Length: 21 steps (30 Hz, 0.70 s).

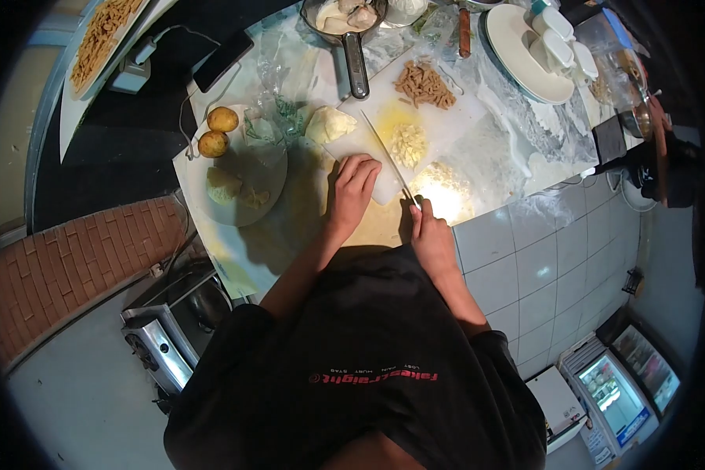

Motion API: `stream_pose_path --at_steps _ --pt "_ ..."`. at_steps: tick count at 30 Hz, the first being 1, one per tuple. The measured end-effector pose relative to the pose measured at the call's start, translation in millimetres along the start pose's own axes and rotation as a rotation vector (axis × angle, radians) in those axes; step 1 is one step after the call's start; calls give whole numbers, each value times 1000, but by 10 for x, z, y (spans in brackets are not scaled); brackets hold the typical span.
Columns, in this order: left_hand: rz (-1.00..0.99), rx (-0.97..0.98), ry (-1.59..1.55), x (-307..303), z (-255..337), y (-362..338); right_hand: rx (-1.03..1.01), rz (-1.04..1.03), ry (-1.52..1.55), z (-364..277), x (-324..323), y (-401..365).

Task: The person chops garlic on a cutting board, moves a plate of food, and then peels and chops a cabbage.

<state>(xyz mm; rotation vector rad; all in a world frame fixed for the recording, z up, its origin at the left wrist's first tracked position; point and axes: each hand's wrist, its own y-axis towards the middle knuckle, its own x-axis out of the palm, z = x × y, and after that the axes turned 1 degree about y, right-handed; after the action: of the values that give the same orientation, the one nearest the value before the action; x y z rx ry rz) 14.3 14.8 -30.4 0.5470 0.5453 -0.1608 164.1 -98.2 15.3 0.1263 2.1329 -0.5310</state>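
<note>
My right hand (431,229) is closed round the handle of a knife (385,150), whose long blade points up and left over a white cutting board (446,129). On the board's left part lies my left hand (356,184), its fingers bent and close together; what is under them, if anything, is hidden. Just right of the blade sits a pile of chopped pale yellow pieces (408,144). Farther up on the board is a heap of brown strips (425,84). A pale cabbage-like piece (331,124) lies above my left hand.
At the left, a plate (272,188) holds pale vegetable pieces, with two brown round items (218,131) at its edge. A pan (355,66) stands at the top. An oval white plate (517,59) and white containers (554,43) are at the upper right.
</note>
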Motion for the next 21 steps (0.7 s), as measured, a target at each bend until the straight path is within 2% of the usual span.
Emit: stream_pose_path --at_steps 4,6,9,10,12,21 --pt "-21 -137 -123 -2 25 -11 29 -46 240 -14 -38 1" --pt "-25 -9 9 -14 -6 18 24 -45 255 -11 -23 -3" --pt "-2 -3 6 -2 -30 33 27 -47 284 -45 -31 -5" --pt "-7 -11 6 1 -17 2 31 -52 293 -56 -30 -24" --pt "14 -197 -133 26 13 -10 25 -51 295 -55 -9 -42" --pt "-2 -178 -96 55 -60 -47 -21 -59 255 -79 9 -4"
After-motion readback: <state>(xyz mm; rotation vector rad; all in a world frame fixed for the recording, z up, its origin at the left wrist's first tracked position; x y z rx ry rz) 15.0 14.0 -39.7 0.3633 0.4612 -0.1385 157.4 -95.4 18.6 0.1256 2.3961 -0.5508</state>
